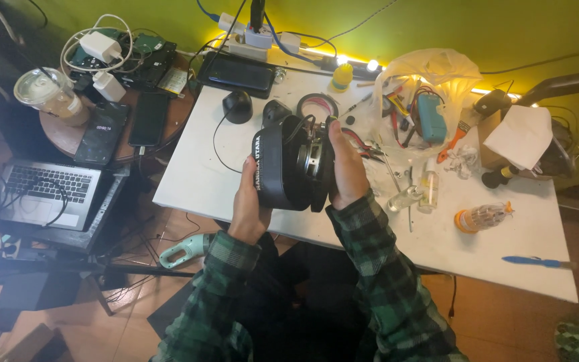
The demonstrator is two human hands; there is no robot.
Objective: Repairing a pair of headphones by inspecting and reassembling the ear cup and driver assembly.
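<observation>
Yellow-green wall paint is seen behind a white rectangular table (236, 181) crowded with tools and cables. To one side, an open grey laptop (45, 194) sits low on a dark stand, and a round wooden side table (68, 137) carries two dark phones and a lidded plastic cup (48, 92). A crinkled clear plastic bag (430, 87) of parts lies at the table's far edge. Above the near edge, a bulky black speaker housing (289, 167), rounded and matte, is held up between both hands. The left hand (249, 201) is closed around its smooth band-like side; the right hand (346, 167) is pressed against the opposite side, where a metallic driver and thin wires are exposed. Those loose wires could likely be snagged or torn if the housing were twisted, and the grip seems slippery enough for a drop. A small clear glass bottle (427, 191) stands nearby.
</observation>
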